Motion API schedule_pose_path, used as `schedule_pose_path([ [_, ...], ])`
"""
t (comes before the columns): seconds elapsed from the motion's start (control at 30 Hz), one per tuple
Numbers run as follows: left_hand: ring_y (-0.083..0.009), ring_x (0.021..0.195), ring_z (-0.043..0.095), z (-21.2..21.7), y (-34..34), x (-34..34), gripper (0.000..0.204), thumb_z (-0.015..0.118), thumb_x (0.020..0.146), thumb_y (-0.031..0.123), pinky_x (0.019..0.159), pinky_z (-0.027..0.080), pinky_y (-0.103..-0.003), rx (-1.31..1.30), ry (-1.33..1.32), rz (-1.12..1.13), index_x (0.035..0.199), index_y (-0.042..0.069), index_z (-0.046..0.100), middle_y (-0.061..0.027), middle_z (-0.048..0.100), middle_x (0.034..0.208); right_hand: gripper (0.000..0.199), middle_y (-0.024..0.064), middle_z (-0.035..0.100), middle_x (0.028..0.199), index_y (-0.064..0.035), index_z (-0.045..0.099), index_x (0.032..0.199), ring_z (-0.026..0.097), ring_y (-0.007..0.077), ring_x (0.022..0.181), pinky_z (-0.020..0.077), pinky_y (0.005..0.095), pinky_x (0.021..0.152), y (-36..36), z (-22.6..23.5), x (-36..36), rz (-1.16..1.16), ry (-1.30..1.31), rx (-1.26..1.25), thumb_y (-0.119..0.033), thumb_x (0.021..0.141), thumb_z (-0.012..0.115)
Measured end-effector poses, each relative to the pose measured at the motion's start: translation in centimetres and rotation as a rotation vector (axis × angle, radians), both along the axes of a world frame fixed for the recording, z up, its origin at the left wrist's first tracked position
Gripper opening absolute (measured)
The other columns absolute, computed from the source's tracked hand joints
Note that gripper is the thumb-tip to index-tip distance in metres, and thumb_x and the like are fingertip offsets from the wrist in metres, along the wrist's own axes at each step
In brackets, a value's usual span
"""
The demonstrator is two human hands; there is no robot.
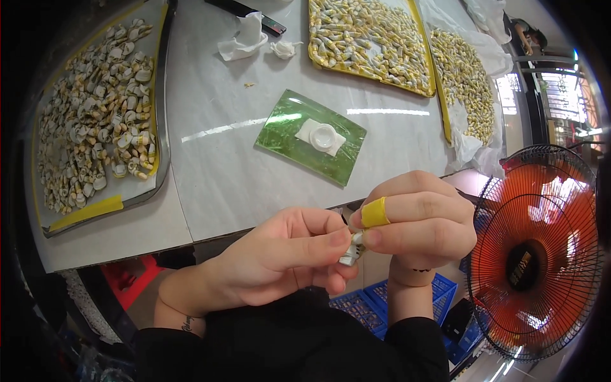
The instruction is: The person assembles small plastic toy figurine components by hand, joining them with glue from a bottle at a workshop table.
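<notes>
- Right now, the small white piece (347,257) is up between the fingertips, held clear of the tabletop's near edge.
- Left hand (289,251): thumb and forefinger pinching that piece, the other fingers curled loosely beneath.
- Right hand (420,219): thumb and forefinger tips closing on its upper end, a yellow wrap (375,212) round one finger.
- So this one looks midway, being worked by both hands at once; its fine detail is too small to call finished or not.
- Far left of the fingers, the left tray (89,213) lies heaped with white-and-yellow pieces, flat pale parts showing on many.
- Straight beyond the fingertips, a green board (280,137) carries a white pad (304,130) and a small round dish (323,136).
- Farther past them, the yellow-edged tray (382,81) is crowded with slimmer pieces, and more lie on the right-hand tray (445,118).
- Plenty out there, then, but which heap is done and which is left, I can't tell.
</notes>
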State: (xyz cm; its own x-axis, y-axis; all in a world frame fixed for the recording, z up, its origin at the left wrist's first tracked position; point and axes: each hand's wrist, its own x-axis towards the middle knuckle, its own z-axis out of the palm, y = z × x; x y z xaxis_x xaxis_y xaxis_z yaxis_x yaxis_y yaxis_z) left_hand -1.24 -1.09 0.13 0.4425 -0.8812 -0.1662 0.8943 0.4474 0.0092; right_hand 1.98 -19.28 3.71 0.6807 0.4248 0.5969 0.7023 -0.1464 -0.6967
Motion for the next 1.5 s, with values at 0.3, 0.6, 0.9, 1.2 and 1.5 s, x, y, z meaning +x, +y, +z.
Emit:
schedule_pose_path([
  [0.3, -0.0091, 0.071, 0.059, 1.2, -0.5, 0.5, 0.015, 0.055, 0.09, 0.02, 0.068, 0.049, -0.022, -0.007, -0.018, -0.02, 0.088, 0.005, 0.055, -0.0044, 0.061, 0.084, 0.019, 0.0094, 0.063, 0.066, -0.0033, 0.063, 0.066, 0.06, 0.0196, 0.055, 0.0485, 0.0241, 0.048, -0.2, 1.5, 0.8, 0.009, -0.119, 0.001, -0.012, 0.082, 0.056],
  [0.6, -0.0095, 0.075, 0.052, -0.1, -0.4, 0.0, 0.017, 0.051, 0.092, 0.022, 0.074, 0.044, -0.024, -0.046, -0.077, -0.067, 0.097, 0.006, 0.055, -0.003, 0.059, 0.087, 0.015, 0.0088, 0.063, 0.079, -0.0011, 0.062, 0.08, 0.062, 0.0236, 0.069, 0.0511, 0.03, 0.061, -1.4, 1.6, 0.3, 0.117, -0.006, -0.09, 0.009, 0.069, 0.058],
  [0.9, -0.0107, 0.068, 0.046, -0.5, 0.2, 0.2, 0.026, 0.051, 0.09, 0.03, 0.065, 0.035, -0.028, 0.108, -0.133, -0.032, 0.099, 0.006, 0.053, -0.0026, 0.054, 0.079, 0.012, 0.0085, 0.063, 0.079, -0.0001, 0.062, 0.082, 0.062, 0.0232, 0.069, 0.051, 0.0295, 0.06, -1.0, 2.2, 0.9, 0.15, -0.027, -0.107, 0.007, 0.072, 0.061],
  [1.2, -0.015, 0.077, 0.056, -1.2, 0.6, 0.3, 0.026, 0.053, 0.09, 0.024, 0.072, 0.045, -0.026, 0.153, -0.152, 0.125, 0.103, 0.001, 0.054, -0.0066, 0.059, 0.092, 0.027, 0.0098, 0.06, 0.093, -0.0027, 0.059, 0.095, 0.059, 0.0262, 0.084, 0.0485, 0.0329, 0.071, -1.1, 2.0, 0.4, 0.054, -0.001, -0.189, 0.004, 0.069, 0.061],
  [1.5, -0.0191, 0.083, 0.059, -0.3, 1.2, 0.4, 0.032, 0.061, 0.086, 0.023, 0.076, 0.049, -0.03, 0.162, -0.459, 0.342, 0.105, -0.001, 0.051, -0.0139, 0.059, 0.096, 0.019, 0.0127, 0.062, 0.088, -0.0038, 0.063, 0.094, 0.055, 0.0302, 0.087, 0.0429, 0.0372, 0.078, -15.6, 0.1, 8.3, -0.994, -0.19, -0.604, -0.003, 0.076, 0.058],
])
